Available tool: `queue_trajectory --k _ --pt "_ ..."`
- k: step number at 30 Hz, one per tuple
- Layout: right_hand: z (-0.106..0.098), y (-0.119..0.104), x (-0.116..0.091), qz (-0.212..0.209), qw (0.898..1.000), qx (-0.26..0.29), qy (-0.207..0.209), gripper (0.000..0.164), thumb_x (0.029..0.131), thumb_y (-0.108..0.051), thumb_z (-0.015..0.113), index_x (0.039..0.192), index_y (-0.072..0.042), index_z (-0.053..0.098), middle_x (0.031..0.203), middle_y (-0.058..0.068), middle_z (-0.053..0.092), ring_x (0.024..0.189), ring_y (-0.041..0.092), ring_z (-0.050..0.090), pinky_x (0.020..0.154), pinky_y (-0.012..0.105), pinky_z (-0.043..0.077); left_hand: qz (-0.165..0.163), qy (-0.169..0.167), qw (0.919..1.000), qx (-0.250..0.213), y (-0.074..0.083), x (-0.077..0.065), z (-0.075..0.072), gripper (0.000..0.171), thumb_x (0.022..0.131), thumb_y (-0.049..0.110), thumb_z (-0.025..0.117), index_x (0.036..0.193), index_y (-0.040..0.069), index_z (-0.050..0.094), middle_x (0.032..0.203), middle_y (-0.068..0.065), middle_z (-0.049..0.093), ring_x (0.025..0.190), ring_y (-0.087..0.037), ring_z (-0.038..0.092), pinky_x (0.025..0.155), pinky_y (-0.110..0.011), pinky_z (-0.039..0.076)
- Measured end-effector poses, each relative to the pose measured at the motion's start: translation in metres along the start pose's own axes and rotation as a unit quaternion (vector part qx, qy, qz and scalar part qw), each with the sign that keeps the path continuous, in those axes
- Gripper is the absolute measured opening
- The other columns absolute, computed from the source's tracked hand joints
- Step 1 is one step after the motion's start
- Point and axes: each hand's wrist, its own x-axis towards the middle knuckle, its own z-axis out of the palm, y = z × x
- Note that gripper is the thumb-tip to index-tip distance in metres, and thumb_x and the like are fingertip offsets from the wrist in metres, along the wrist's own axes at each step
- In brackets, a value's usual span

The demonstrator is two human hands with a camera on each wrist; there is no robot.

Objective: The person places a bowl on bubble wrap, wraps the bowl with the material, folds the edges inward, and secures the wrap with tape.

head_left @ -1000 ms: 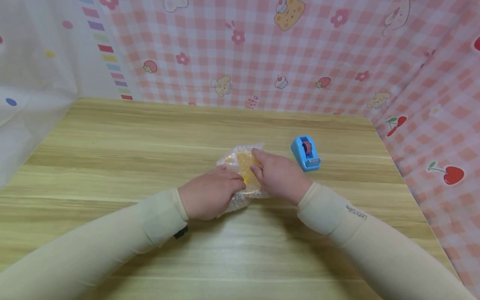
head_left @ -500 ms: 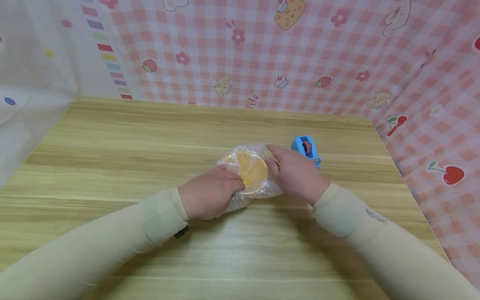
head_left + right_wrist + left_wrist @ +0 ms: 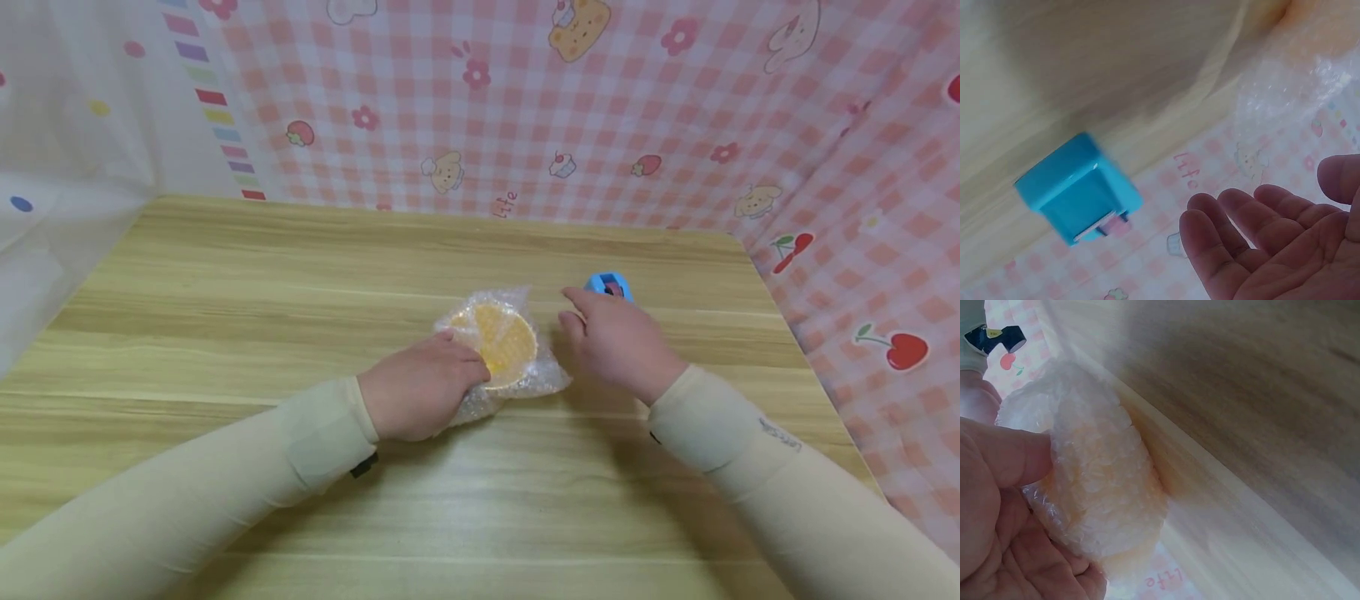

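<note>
A round, flat-looking yellow thing (image 3: 510, 342) lies on the table in bubble wrap (image 3: 549, 377), whose loose corner spreads to the right. My left hand (image 3: 422, 387) grips the bundle at its left side. In the left wrist view the thumb (image 3: 1022, 456) presses on the bubble wrap (image 3: 1097, 456) and the other fingers lie on its other side. Apart from the bundle, my right hand (image 3: 626, 346) holds nothing; the right wrist view shows its fingers (image 3: 1204, 244) relaxed and spread from the thumb. A blue tape dispenser (image 3: 1079, 187) stands close by, partly hidden behind this hand in the head view.
The wood-grain table (image 3: 300, 267) carries the bundle and the dispenser. Pink checked cloth (image 3: 510, 100) with cartoon prints rises behind the table and along its right side. A whitish sheet (image 3: 67, 167) hangs at the left.
My right hand has let go of the bubble wrap and moved right, now covering most of the tape dispenser. More of the yellow thing and the wrap's right corner show. The left hand stays put.
</note>
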Motion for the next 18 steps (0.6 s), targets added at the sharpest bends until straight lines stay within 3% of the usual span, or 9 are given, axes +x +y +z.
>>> queue_trajectory --k 3,10,15,18 --pt "-0.006 0.007 0.001 0.015 1.0 -0.014 0.002 0.05 0.112 -0.026 0.041 0.154 -0.001 0.048 0.154 0.024 0.055 0.143 0.045 0.052 0.117 0.062 0.044 0.001 0.001 1.0 0.002 0.001 -0.001 -0.001 0.019 0.106 0.008 0.056 0.117 0.006 0.071 0.115 -0.005 0.074 0.121 -0.024 0.066 0.124 -0.052 0.04" --pt "-0.019 0.033 0.003 0.044 0.999 -0.028 0.007 0.039 0.111 -0.022 0.045 0.14 0.0 0.058 0.132 0.027 0.066 0.119 0.044 0.064 0.102 0.061 0.054 0.005 0.0 1.0 0.006 0.0 0.0 0.0 0.018 0.105 0.008 0.056 0.117 0.006 0.071 0.114 -0.006 0.074 0.119 -0.024 0.067 0.124 -0.051 0.041" --pt "-0.023 0.052 0.007 0.093 0.995 -0.033 -0.011 0.048 0.111 -0.021 0.047 0.15 0.005 0.05 0.15 0.032 0.053 0.137 0.051 0.052 0.114 0.067 0.044 0.002 -0.008 1.0 0.003 0.0 -0.001 -0.001 0.018 0.105 0.006 0.055 0.116 0.006 0.07 0.112 -0.006 0.074 0.119 -0.024 0.067 0.125 -0.053 0.039" --pt "-0.023 0.06 0.009 0.119 0.992 -0.03 -0.024 0.048 0.11 -0.022 0.046 0.149 0.006 0.05 0.151 0.033 0.051 0.14 0.052 0.049 0.117 0.068 0.04 0.002 -0.011 0.9999 0.004 0.0 -0.001 -0.001 0.016 0.105 0.009 0.056 0.114 0.007 0.069 0.108 -0.005 0.072 0.117 -0.024 0.067 0.124 -0.053 0.039"
